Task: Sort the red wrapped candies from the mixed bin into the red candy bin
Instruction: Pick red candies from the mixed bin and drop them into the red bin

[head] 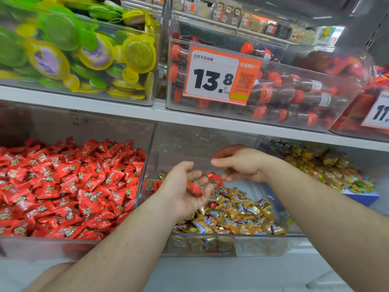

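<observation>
The red candy bin (12,243) at lower left is full of red wrapped candies (69,186). Beside it, the mixed bin (242,236) holds mostly gold wrapped candies (233,216), with a few red candies (154,185) against its left wall. My left hand (185,192) is palm up over the mixed bin, its fingers cupped round a red candy (194,189). My right hand (242,165) hovers just to the right, its fingertips pinching another red candy (214,178), which is blurred.
A bin of multicoloured candies (328,165) stands to the right. The shelf above carries clear bins of green and yellow sweets (84,53) and cola-bottle candies (294,91), with an orange price tag (221,74). The white shelf edge (126,111) runs above the hands.
</observation>
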`<action>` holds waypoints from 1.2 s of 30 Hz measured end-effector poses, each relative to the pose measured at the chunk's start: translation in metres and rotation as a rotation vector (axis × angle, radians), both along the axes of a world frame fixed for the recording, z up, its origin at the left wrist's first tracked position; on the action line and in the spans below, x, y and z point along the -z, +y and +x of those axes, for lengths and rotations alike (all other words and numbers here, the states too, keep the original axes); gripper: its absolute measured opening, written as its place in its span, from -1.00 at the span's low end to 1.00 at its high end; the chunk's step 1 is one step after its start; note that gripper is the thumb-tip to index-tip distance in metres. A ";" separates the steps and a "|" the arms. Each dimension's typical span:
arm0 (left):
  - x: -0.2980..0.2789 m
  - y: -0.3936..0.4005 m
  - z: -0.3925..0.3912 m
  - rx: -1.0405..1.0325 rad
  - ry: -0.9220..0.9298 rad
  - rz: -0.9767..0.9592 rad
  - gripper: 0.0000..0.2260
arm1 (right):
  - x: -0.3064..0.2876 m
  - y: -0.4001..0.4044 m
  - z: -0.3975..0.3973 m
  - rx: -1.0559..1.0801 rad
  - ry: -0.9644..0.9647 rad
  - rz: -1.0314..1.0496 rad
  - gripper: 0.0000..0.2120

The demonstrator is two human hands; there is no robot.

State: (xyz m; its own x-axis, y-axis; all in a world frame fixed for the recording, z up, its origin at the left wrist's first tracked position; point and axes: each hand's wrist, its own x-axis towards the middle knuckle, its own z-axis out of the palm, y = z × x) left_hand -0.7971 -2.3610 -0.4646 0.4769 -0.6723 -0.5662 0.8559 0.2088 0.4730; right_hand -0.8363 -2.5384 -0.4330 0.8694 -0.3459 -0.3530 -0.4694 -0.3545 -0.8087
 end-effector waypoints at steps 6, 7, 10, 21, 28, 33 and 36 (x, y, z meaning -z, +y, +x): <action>0.007 -0.002 -0.003 -0.016 -0.186 0.088 -0.88 | 0.037 -0.029 0.003 0.001 0.263 -0.559 -0.76; 0.010 -0.002 -0.001 -0.001 -0.377 0.203 -0.84 | 0.040 -0.027 0.005 -0.070 0.322 -0.686 -0.72; 0.012 0.001 0.002 0.140 -1.080 0.562 -0.79 | 0.050 -0.019 0.011 -0.193 0.371 -0.796 -0.65; 0.013 -0.029 0.002 0.801 -1.838 1.003 -0.50 | 0.039 -0.028 0.002 -0.110 0.214 -0.643 -0.83; 0.018 -0.062 -0.004 1.089 -1.895 1.067 -0.68 | 0.005 -0.040 -0.035 0.180 0.196 -0.350 -0.83; 0.016 -0.058 -0.005 1.045 -1.929 1.108 -0.79 | 0.013 -0.042 -0.036 -0.160 0.540 -0.959 -0.78; 0.013 -0.045 -0.001 0.866 -1.890 1.122 -0.85 | 0.021 -0.034 -0.036 -0.272 0.672 -1.117 -0.71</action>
State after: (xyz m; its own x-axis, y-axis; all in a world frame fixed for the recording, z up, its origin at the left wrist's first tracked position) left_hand -0.7979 -2.4062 -0.4777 0.5955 -0.7866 -0.1632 -0.7677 -0.6171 0.1730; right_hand -0.8721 -2.5721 -0.4538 0.7261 -0.5731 -0.3798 -0.4695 -0.8169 0.3351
